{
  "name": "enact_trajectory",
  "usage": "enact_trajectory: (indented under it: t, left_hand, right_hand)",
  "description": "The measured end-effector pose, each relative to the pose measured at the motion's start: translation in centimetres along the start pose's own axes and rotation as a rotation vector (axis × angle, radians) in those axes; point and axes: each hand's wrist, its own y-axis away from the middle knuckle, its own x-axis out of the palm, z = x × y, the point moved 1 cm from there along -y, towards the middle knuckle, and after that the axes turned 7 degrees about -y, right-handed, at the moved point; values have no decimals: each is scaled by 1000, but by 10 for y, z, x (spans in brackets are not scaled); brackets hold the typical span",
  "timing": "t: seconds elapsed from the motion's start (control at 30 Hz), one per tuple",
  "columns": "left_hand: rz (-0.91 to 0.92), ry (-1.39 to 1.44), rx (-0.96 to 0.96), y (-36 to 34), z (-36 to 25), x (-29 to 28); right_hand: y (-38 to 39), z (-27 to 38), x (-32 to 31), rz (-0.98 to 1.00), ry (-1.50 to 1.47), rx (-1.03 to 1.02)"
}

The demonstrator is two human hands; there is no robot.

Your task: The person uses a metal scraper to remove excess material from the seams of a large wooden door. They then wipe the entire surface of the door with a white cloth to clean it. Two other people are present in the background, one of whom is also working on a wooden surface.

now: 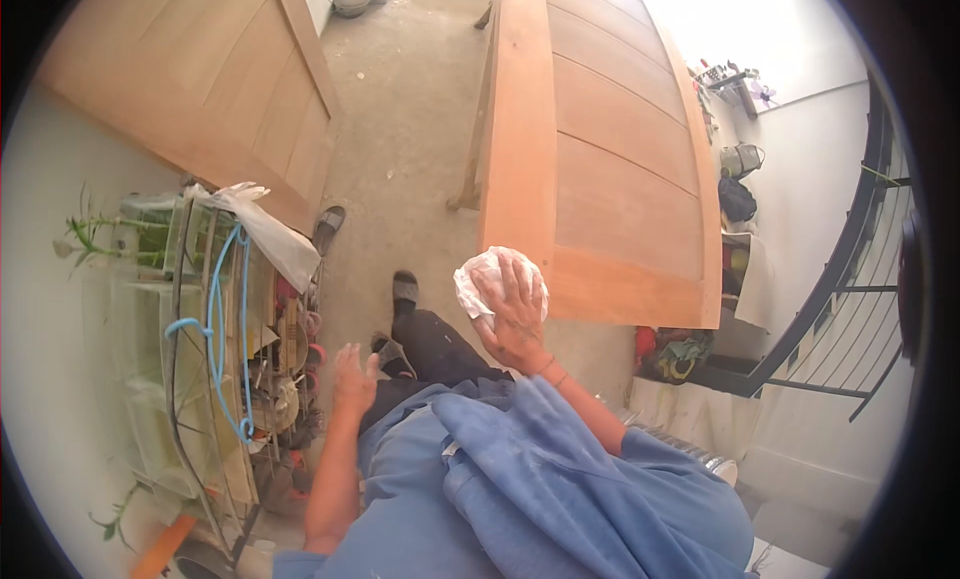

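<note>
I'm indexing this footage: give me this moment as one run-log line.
right hand: on white cloth | left hand: empty, open | wooden panel: near left corner hidden behind cloth and hand

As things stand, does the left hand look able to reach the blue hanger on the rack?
Probably yes: the left hand looks empty, and the blue hanger hangs exposed on the rack, with nothing visible blocking the way.

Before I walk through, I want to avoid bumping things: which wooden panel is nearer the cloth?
The right panel, on wooden legs: its near-left corner is by the cloth under the right hand. The left panel is farther off.
</note>
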Motion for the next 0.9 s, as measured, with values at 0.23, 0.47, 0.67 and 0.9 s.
enact_trajectory:
  t: [0.23, 0.47, 0.67, 0.9]
  left_hand:
    - [28, 87, 101, -47, -48, -33]
    - [46, 28, 363, -129, -113, -81]
    - [-39, 29, 518, -197, -183, -166]
    - [-17, 97, 579, -251, -264, -215]
  right_hand:
    - [-153, -56, 1, -278, 33, 48]
    - [-395, -163, -21, -327, 84, 337]
    - [-401, -166, -11, -374, -28, 305]
    - [-133, -3, 30, -172, -124, 259]
